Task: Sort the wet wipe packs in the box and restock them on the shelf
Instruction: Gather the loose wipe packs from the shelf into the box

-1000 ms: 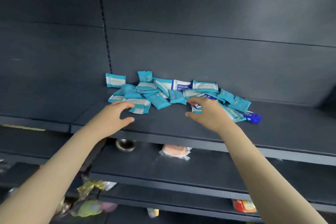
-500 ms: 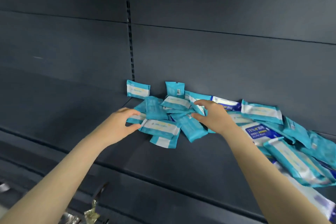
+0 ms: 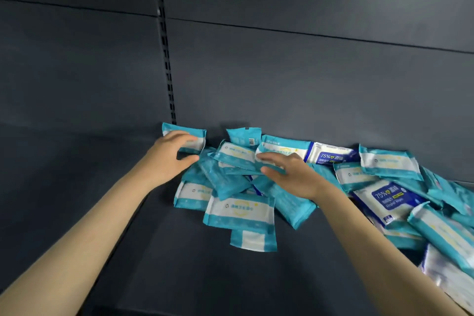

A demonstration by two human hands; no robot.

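A loose pile of teal-and-white wet wipe packs (image 3: 239, 210) lies on the dark shelf (image 3: 154, 272) against the back panel. Among them are white-and-blue "75%" alcohol wipe packs (image 3: 387, 197). My left hand (image 3: 169, 156) reaches the far-left teal pack (image 3: 198, 133), which leans on the back panel; its fingers lie across the pack's front and the thumb is spread below. My right hand (image 3: 289, 174) rests on the middle of the pile with fingers nearly straight, touching a teal pack (image 3: 238, 156). No box is in view.
A slotted metal upright (image 3: 166, 64) runs down the back panel just left of the pile. The pile spreads to the right edge of the view. Bare shelf surface lies to the left and in front of the packs.
The view has come closer to the shelf. My left hand moved up and back onto the far-left pack. My right hand stays on the middle of the pile.
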